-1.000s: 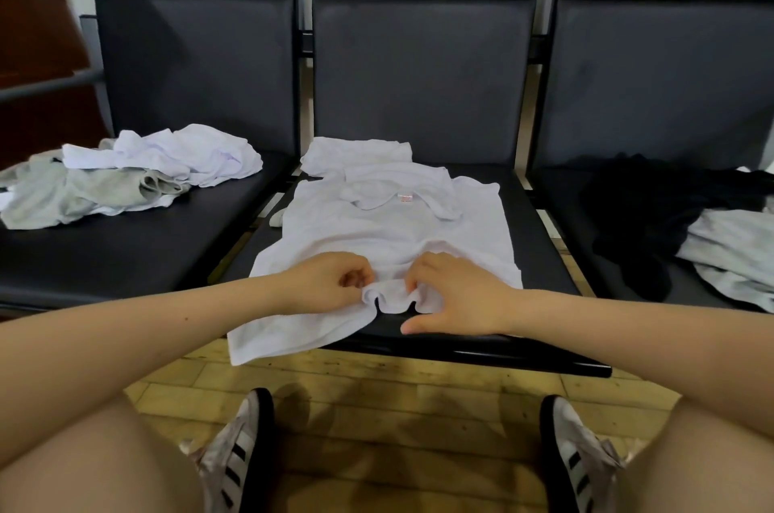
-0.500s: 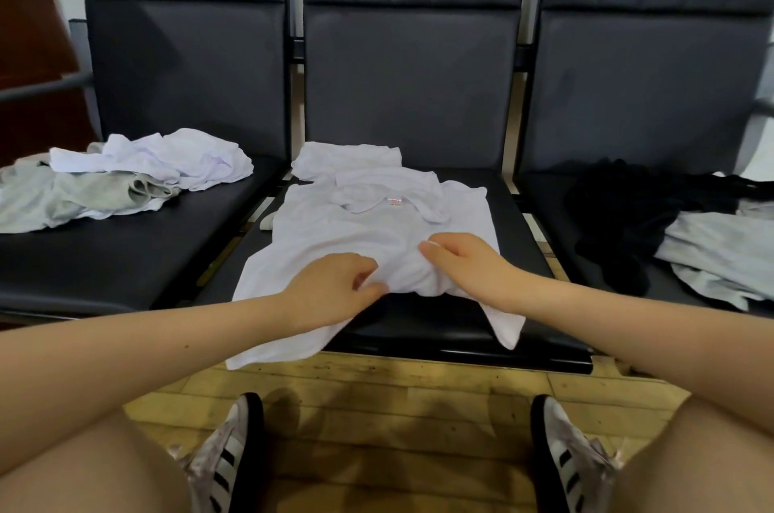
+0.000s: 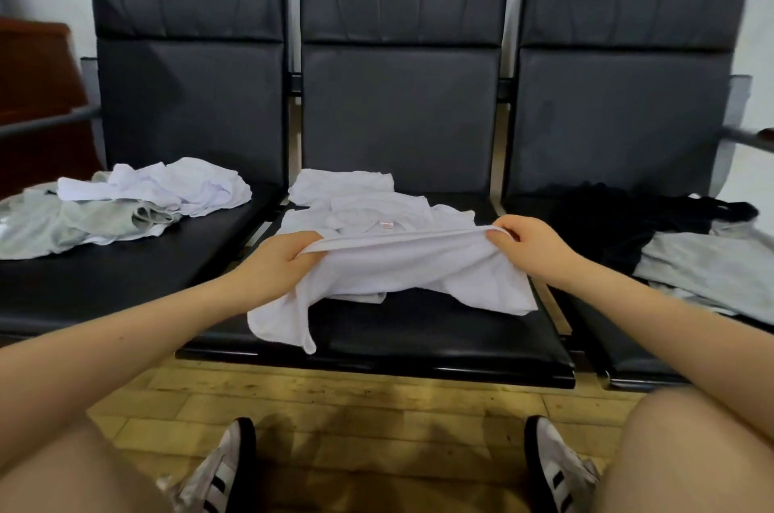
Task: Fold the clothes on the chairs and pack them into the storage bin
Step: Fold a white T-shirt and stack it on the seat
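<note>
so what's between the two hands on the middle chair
In the head view, the lifted hem of the white t-shirt stretches taut between the left hand and right hand.

Even, soft indoor light, moderately bright. Mild sheen on the black seat [image 3: 439, 328] front edge. Soft shadows on the wooden floor [image 3: 335, 408] between the shoes. Wide-angle bowing at edges; chair backs [image 3: 402, 64] lean outward. Slight overall softness, right edge smeared.

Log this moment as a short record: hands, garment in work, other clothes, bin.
left hand: grips the hem of the white shirt
right hand: pinches the same hem, lifted taut
shirt place: middle seat
left seat: white and grey clothes, unfolded
right seat: black garment, grey garment
storage bin: not in view
</note>
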Tool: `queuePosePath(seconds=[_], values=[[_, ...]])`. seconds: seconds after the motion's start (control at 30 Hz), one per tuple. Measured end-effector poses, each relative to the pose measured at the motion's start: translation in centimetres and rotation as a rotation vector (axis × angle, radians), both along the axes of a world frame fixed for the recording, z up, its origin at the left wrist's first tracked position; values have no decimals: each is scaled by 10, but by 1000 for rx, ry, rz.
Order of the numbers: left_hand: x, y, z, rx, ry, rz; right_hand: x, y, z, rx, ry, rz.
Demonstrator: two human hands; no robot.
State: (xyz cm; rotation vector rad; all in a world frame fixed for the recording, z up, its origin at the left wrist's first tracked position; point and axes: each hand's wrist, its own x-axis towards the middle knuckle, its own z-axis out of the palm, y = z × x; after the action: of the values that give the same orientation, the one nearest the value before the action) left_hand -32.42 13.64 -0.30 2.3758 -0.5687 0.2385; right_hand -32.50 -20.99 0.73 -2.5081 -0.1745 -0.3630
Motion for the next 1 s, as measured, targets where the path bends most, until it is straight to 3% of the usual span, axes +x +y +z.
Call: queuePosePath(seconds=[0.2, 0.27, 0.47, 0.63, 0.8, 0.9, 1.0], values=[[-21, 2, -4, -154, 287, 40, -11, -3, -5, 568, 316, 15], [-26, 0, -6, -158, 301, 53, -18, 2, -5, 634, 366, 59], [-20, 12, 2, -221, 224, 157, -36, 29, -3, 431, 449, 72], [-23, 15, 1, -85, 160, 123, -45, 35, -8, 170, 414, 148], [-37, 13, -7, -9, 269, 24, -52, 31, -7, 161, 481, 202], [-33, 17, -2, 23, 178, 6, -47, 25, -6, 175, 464, 189], [-16, 26, 11, 2, 83, 128, -31, 16, -5, 150, 337, 67]])
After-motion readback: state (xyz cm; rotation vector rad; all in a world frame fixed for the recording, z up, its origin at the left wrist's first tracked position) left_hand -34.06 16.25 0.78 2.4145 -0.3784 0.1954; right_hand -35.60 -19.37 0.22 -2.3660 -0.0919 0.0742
